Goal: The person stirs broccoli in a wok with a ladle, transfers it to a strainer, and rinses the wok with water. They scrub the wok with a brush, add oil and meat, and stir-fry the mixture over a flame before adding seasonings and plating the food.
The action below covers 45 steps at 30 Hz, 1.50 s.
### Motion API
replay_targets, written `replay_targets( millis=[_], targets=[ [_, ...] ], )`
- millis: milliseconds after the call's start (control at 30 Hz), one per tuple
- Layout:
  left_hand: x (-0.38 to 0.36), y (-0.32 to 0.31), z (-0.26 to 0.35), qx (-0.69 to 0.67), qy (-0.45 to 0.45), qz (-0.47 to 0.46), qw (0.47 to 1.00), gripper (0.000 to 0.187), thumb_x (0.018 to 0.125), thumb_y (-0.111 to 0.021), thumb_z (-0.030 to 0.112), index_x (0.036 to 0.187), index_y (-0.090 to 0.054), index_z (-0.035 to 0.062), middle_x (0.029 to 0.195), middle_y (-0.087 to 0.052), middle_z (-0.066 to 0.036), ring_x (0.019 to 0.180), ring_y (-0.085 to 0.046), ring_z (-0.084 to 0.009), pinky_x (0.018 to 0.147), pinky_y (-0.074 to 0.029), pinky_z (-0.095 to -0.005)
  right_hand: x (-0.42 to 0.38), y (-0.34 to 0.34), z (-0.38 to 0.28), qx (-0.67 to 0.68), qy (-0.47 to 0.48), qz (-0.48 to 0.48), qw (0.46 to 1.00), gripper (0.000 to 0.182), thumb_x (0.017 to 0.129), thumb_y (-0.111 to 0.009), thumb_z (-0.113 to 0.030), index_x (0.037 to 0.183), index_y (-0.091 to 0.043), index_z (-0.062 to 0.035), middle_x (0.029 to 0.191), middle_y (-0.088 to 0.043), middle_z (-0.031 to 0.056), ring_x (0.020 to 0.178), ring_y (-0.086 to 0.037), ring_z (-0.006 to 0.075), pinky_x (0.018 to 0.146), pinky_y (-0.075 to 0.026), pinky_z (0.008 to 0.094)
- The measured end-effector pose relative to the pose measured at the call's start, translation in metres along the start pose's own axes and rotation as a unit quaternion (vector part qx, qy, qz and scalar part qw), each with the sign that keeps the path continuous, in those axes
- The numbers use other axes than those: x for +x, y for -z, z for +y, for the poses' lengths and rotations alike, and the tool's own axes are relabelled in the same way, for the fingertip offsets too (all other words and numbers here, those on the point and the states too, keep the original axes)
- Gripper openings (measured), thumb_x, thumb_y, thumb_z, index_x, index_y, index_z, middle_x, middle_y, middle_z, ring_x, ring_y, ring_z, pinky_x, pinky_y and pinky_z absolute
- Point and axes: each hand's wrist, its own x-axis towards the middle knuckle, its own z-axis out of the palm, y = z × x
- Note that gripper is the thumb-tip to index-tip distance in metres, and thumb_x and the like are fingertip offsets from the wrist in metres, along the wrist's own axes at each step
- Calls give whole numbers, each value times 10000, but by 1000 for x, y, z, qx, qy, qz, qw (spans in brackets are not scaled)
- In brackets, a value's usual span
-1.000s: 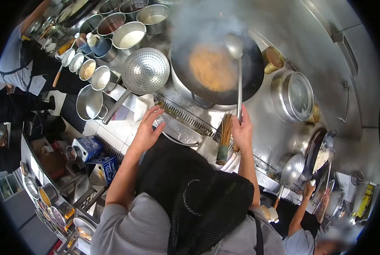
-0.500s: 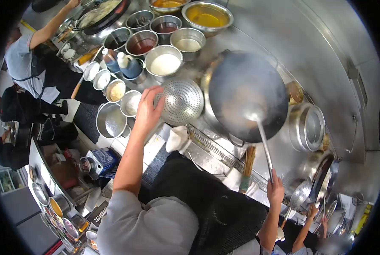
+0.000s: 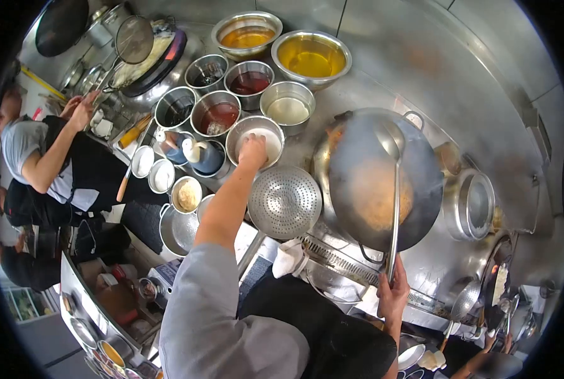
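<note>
My left hand reaches down into a steel pot of white contents. Its fingers are bunched together there, and what they hold, if anything, is hidden. With its fingers wrapped round the end of a long-handled ladle, my right hand is below the wok. The ladle lies across the wok, its bowl near the far side. Orange-brown food sits in the steaming wok. Beside my left forearm, a round perforated skimmer lies flat.
Bowls of yellow oil and pots of red sauce stand at the back. Squeeze bottles and small seasoning bowls are to the left. A co-worker stands at another wok far left. A lidded pot is at right.
My left hand has moved from beside the skimmer into the pot of white contents. The ladle's bowl has moved from the wok's middle to its far side. The food shows more clearly.
</note>
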Motion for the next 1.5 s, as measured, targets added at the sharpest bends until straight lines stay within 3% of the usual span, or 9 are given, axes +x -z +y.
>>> replay_targets(
  millis=[133, 233, 533, 633, 733, 867, 967, 1333, 1500],
  targets=[
    [1, 1, -7, -41, -30, -18, 999, 579, 734, -775, 279, 1206, -560, 23, 1214, -594, -199, 1159, -561, -343, 998, -463, -421, 6, -30, -12, 69, 2, -47, 996, 594, 897, -620, 38, 1456, -430, -28, 809, -579, -11, 578, -471, 37, 485, -387, 212],
    [0, -2, -4, -71, 17, -17, 997, 574, 715, -789, 266, 1181, -563, 18, 1166, -616, -199, 1183, -551, -333, 997, -463, -428, 4, -42, -27, 97, -22, -90, 991, 611, 895, -630, 34, 1465, -423, -42, 796, -584, -5, 555, -481, 39, 472, -395, 215],
    [15, -13, -10, -88, 9, -25, 996, 506, 702, -786, 220, 1135, -595, 38, 1138, -640, -218, 1063, -634, -358, 929, -519, -431, 8, -49, -46, 265, -114, -228, 930, 619, 917, -620, 12, 1486, -393, -78, 752, -560, 21, 512, -516, 74, 438, -406, 231],
    [15, -17, -16, -70, -13, 20, 997, 412, 710, -766, 217, 1067, -640, 53, 1109, -662, -194, 1051, -645, -346, 915, -525, -428, 15, -54, -40, 305, -129, -248, 910, 633, 929, -612, -22, 1504, -360, -105, 692, -552, 28, 494, -517, 95, 422, -411, 252],
    [13, 4, -17, -176, -11, 24, 984, 317, 724, -736, 220, 996, -692, 63, 1008, -698, -179, 968, -676, -331, 871, -535, -426, 18, -55, -42, 328, -124, -256, 901, 658, 919, -638, -42, 1508, -356, -123, 683, -558, 34, 496, -524, 99, 424, -416, 254],
    [-10, 90, 19, -370, -82, 149, 913, 221, 745, -732, 182, 917, -722, 44, 828, -698, -169, 762, -686, -318, 725, -535, -395, 23, -55, -40, 316, -125, -261, 904, 654, 914, -645, -49, 1501, -365, -121, 695, -589, 57, 486, -524, 109, 424, -438, 264],
    [-24, 147, 51, -361, -187, 185, 895, 235, 751, -756, 195, 926, -712, 45, 821, -704, -160, 748, -687, -308, 706, -535, -393, 25, -53, -46, 357, -117, -286, 882, 665, 911, -645, -47, 1503, -347, -93, 701, -587, 76, 490, -526, 124, 417, -437, 280],
    [-19, 178, 74, -265, -190, 181, 928, 210, 728, -798, 218, 825, -693, 64, 788, -700, -162, 759, -681, -355, 710, -534, -453, 24, -37, -57, 466, -139, -346, 802, 653, 932, -622, -71, 1511, -324, -110, 745, -584, 67, 488, -488, 111, 411, -384, 270],
    [-20, 186, 70, -184, -206, 217, 936, 221, 681, -827, 250, 789, -713, 94, 910, -700, -152, 850, -664, -340, 759, -495, -460, 21, -34, -63, 464, -140, -353, 800, 635, 934, -620, -75, 1501, -337, -106, 747, -585, 58, 495, -481, 97, 414, -371, 252]
  ],
)
